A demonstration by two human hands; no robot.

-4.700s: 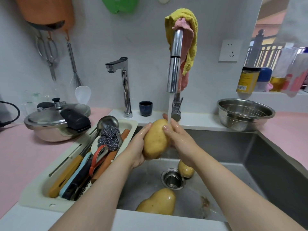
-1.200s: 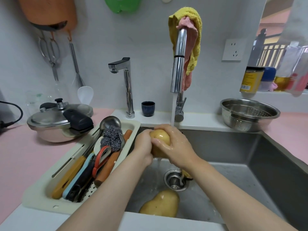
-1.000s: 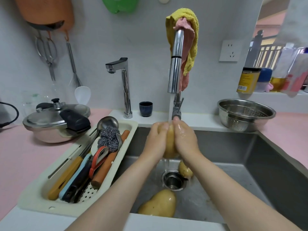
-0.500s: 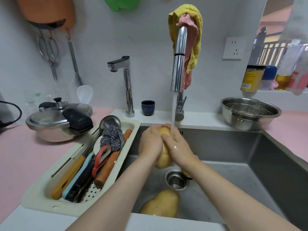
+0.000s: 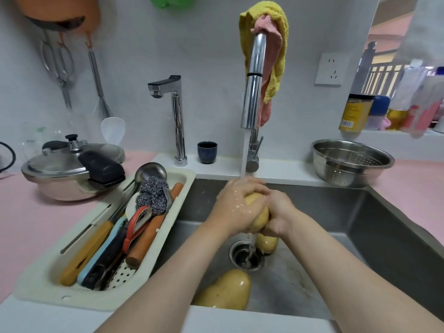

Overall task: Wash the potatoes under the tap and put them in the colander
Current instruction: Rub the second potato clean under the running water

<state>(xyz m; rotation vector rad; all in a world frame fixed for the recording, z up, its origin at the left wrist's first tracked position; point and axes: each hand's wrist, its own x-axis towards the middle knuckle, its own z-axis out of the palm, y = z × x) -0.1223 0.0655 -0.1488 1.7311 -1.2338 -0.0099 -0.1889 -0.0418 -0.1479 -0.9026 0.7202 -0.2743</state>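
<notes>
Over the steel sink (image 5: 360, 219), a yellow potato (image 5: 258, 213) is clasped between both hands. My left hand (image 5: 236, 207) wraps its top and left side, and my right hand (image 5: 280, 213) grips its right side. Water runs from the tall chrome tap (image 5: 253, 85) onto my left hand. A large potato (image 5: 224, 292) lies at the sink's near edge. A small potato (image 5: 266, 243) rests beside the drain (image 5: 245, 257), partly hidden by my right hand. The steel colander (image 5: 352, 162) stands on the counter at the back right, with nothing seen inside.
A cream utensil tray (image 5: 48, 280) with knives, a scourer and a ladle spans the sink's left side. A pressure cooker (image 5: 72, 169) sits on the pink counter. A second tap (image 5: 176, 116) and a dark cup (image 5: 207, 152) stand behind. Jars line the right ledge.
Both hands keep turning and rubbing the same potato under the stream. My left hand has slid over its top; the potato now tilts down to the right. The other potatoes stay put.
</notes>
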